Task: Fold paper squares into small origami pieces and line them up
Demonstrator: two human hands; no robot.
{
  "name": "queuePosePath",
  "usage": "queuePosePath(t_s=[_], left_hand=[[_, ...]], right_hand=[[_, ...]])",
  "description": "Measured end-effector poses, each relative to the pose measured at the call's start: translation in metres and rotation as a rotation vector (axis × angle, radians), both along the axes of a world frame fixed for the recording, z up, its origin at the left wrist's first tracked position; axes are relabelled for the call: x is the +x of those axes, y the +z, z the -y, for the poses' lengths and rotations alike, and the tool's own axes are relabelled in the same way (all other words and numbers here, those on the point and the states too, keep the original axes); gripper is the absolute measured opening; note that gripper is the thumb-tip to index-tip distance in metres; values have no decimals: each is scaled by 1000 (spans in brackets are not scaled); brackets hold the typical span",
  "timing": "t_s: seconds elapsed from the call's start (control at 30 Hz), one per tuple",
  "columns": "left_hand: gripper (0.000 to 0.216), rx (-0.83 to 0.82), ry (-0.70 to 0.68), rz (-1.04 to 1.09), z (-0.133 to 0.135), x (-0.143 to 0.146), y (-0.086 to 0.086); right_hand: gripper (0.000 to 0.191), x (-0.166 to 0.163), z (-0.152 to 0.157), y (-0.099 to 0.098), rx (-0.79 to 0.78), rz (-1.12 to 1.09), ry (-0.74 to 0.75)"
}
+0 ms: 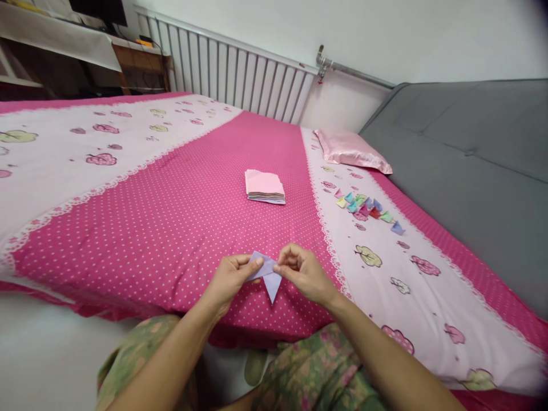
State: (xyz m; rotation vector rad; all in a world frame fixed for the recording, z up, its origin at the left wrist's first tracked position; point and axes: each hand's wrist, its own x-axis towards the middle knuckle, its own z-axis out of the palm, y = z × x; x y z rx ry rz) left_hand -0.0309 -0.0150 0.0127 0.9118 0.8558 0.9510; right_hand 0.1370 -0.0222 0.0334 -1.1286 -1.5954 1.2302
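Note:
A folded sheet of lavender origami paper (266, 268) is held between my two hands above the near edge of the bed. My left hand (233, 277) pinches its left part, thumb on top and fingers partly hidden beneath. At its right corner my right hand (303, 273) grips the paper between thumb and fingertips. One pointed flap hangs down toward me. Farther out on the bed lies a stack of square coloured paper (264, 184), with a pink sheet on top. To the right, several small folded paper pieces (363, 206) in mixed colours lie in a loose group.
The bedspread (192, 211) is pink with dots and pale printed strips. A pink pillow (351, 150) rests by the grey headboard (466, 142). Behind the bed are a white radiator (231, 63) and, at far left, a desk (64, 43) with a monitor (100, 10).

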Motion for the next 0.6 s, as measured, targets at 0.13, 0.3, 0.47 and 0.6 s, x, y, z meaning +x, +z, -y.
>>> queuePosePath(t_s=[0.13, 0.3, 0.47, 0.6], left_hand=[[23, -10, 24, 20, -1, -1, -1], [24, -66, 65, 57, -3, -3, -1], [26, -74, 45, 61, -3, -1, -1], [26, -70, 31, 59, -2, 1, 0]], right_hand=[[10, 5, -1, 6, 90, 80, 79], [42, 9, 1, 13, 148, 193, 212], [32, 7, 0, 7, 204, 221, 149], [15, 7, -3, 3, 198, 221, 69]])
